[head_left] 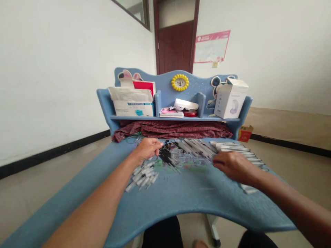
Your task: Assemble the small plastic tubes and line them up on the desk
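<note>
Head view: left fingers (pixel 156 144) beside black sticks (pixel 167 156).

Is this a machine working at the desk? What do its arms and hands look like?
No machine parts show: these are a person's own arms. The left hand and right hand are ungloved, with five-fingered human shapes. The left forearm and right forearm are bare, with no sleeve, watch, cable or marking visible. Blur hides whether any small ring is worn.
</note>
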The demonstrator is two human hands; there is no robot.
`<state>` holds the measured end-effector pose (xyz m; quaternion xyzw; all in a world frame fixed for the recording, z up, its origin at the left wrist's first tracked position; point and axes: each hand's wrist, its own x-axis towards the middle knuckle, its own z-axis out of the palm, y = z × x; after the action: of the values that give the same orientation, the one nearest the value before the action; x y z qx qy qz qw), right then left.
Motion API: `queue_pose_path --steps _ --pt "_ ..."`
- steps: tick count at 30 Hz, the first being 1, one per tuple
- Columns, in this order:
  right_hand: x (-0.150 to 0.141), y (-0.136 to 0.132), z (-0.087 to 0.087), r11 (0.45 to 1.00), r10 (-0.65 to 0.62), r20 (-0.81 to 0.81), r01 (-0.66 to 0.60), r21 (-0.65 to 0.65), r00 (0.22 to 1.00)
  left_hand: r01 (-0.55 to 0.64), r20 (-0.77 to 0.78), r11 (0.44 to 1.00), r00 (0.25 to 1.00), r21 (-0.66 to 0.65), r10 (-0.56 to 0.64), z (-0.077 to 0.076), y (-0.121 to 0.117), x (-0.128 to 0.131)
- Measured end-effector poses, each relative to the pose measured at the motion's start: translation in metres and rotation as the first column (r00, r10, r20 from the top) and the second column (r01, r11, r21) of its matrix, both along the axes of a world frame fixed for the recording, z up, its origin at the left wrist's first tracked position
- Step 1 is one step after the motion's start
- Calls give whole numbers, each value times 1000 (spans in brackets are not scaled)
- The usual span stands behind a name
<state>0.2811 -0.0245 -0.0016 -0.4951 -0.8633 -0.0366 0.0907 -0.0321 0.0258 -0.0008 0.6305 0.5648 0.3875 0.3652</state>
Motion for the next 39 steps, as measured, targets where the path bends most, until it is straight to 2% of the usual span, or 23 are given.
queue_pose_path --steps 4,10,18,24,27,31,35,39 --pt "-49 21 -4 992 -116 135 121 -26 984 -8 -3 1000 1000 28 8 0 -2 0" --pt "-96 52 -13 962 -262 173 270 -23 949 4 -30 998 1000 66 -2 -3 0 -2" --pt "-106 73 -22 936 -331 187 346 -56 925 37 -60 997 998 75 -33 -9 6 -4" --pt "-100 68 -14 927 -363 148 372 -38 920 69 -27 996 997 64 -67 -15 9 -3" --pt "-101 59 -6 942 -334 41 335 -5 942 66 69 998 995 1 -66 -15 5 2" --pt "-114 47 3 986 -165 -153 164 -21 974 93 299 990 953 -106 -58 -17 3 8" --pt "-133 40 7 998 -17 -290 0 -58 957 121 533 977 846 -176 -9 -16 4 9" --pt "-135 50 10 974 54 -404 -138 -182 913 93 689 980 722 -177 56 -11 4 2"
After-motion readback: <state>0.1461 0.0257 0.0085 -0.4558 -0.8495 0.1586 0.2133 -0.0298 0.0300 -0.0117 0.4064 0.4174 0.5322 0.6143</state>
